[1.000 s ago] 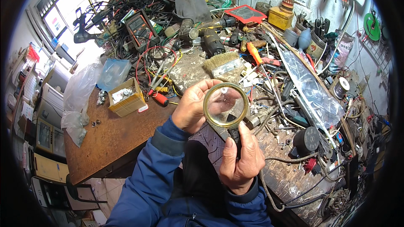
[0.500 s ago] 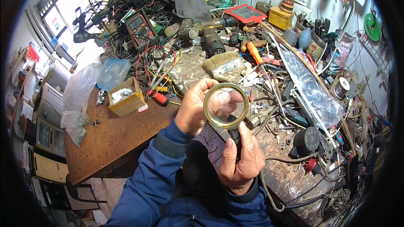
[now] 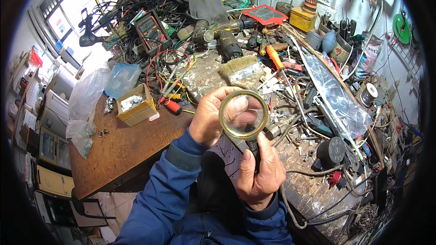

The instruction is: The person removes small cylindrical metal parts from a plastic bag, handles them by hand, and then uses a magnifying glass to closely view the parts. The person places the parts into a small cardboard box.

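Observation:
A round magnifying glass (image 3: 244, 114) with a brass-coloured rim stands up in front of me, its dark handle pointing down. My right hand (image 3: 261, 172) is closed round that handle, thumb and forefinger just below the rim. Behind the lens is my left hand (image 3: 211, 113), its thumb and fingers showing through the glass, blurred and bent. Those fingers look pressed together; whatever they hold, if anything, cannot be made out. Beyond the lens lies a wide bristle brush (image 3: 241, 70) on the bench.
A small cardboard box (image 3: 136, 105) with metal bits sits on the brown desk (image 3: 113, 149) at left, near a multimeter (image 3: 150, 29) with red leads. An orange-handled screwdriver (image 3: 274, 58), a plastic bag (image 3: 336, 95) and a black cylinder (image 3: 330, 153) crowd the right bench, among cables and scrap.
Behind the lens, the fingers of my left hand have shifted a little, so the view through the glass differs. The magnifying glass and my right hand stay almost in place.

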Tool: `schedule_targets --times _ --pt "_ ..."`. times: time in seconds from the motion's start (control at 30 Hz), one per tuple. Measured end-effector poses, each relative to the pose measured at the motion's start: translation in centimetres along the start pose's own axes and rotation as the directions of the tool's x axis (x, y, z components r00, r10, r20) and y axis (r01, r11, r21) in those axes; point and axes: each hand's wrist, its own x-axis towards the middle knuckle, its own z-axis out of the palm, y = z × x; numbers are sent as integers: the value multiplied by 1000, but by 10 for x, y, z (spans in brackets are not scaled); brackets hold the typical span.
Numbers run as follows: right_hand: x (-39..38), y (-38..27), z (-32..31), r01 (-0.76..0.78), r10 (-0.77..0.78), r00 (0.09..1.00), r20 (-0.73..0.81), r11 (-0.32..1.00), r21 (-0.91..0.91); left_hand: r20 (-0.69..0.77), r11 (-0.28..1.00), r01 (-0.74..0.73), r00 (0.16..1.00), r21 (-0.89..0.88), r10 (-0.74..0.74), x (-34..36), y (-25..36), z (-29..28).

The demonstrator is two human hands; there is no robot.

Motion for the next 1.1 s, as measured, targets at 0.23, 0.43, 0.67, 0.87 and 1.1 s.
schedule_targets --times 0.23,0.43,0.67,0.87,1.1 --pt "-1 -1 0 -10 10 1000 7 1000 -7 -23 1000 8 1000 12 -8 0 1 2" --pt "-1 0 0 0 0 1000 5 1000 -19 -19 1000 -8 1000 -8 8 1 -5 -1" --pt "-2 0 -1 -3 3 1000 12 1000 -19 -19 1000 -3 1000 26 3 1 -4 -2" --pt "0 -1 -1 -3 3 1000 10 1000 -15 -23 1000 -7 1000 20 7 1 -4 -1" --pt "-1 0 0 4 -3 1000 11 1000 -15 -26 1000 -6 1000 17 6 1 -4 -1"
